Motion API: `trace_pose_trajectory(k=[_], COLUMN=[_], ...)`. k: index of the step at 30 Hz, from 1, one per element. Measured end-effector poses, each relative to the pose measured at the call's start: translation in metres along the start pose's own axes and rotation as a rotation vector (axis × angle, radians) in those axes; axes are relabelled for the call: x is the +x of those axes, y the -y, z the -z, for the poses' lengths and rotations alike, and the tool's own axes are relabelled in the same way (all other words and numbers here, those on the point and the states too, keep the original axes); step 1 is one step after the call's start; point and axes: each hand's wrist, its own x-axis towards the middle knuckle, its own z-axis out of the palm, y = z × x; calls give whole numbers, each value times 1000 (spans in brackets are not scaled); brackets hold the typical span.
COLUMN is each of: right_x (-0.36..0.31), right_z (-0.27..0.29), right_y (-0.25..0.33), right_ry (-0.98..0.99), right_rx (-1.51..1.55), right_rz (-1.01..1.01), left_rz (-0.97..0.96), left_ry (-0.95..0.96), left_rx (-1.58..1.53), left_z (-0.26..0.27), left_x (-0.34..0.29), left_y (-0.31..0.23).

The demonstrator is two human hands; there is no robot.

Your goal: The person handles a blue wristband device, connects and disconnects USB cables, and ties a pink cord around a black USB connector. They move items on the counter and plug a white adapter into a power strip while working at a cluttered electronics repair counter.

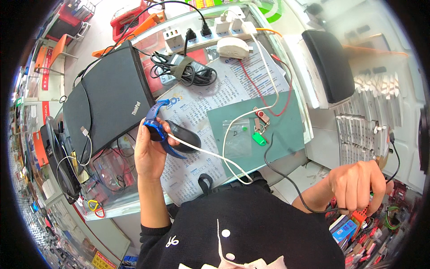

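My left hand (150,154) is closed around a smartwatch (155,130) with a dark face and a blue strap, held up over the glass counter. A white cable (197,148) runs from beside the watch and loops across the counter's front edge. Behind the watch lies a black computer mouse (183,136). Out to the right, my right hand (358,186) is closed on a black cable (293,184). One length of it hangs toward the counter. Another rises beyond the fingers to a plug (392,138). Below this hand are packed small boxes (344,230).
A closed black laptop (109,98) lies left. At the back are a bundled power adapter (190,74) and a power strip (197,44) with chargers. Keys with a green tag (259,138) and a small clear bag (237,139) rest on a green mat (286,130). A black-cushioned object (327,65) stands right.
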Motion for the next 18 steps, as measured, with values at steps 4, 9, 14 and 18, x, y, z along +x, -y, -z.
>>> trace_pose_trajectory(k=[4,9,14,18], right_x=[-2,3,9,-9], right_z=[-1,-4,13,16], right_y=[6,-7,-6,-41], right_ry=[65,-107,-207,-610], right_rx=[-186,-198,-467,-809], right_rz=[11,188,-113,-109], left_rz=[12,102,166,-30], left_ry=[50,-40,29,104], left_rx=[77,211,468,476], left_z=[-7,-28,-30,-27], left_x=[9,40,53,36], left_y=[1,11,3,-7])
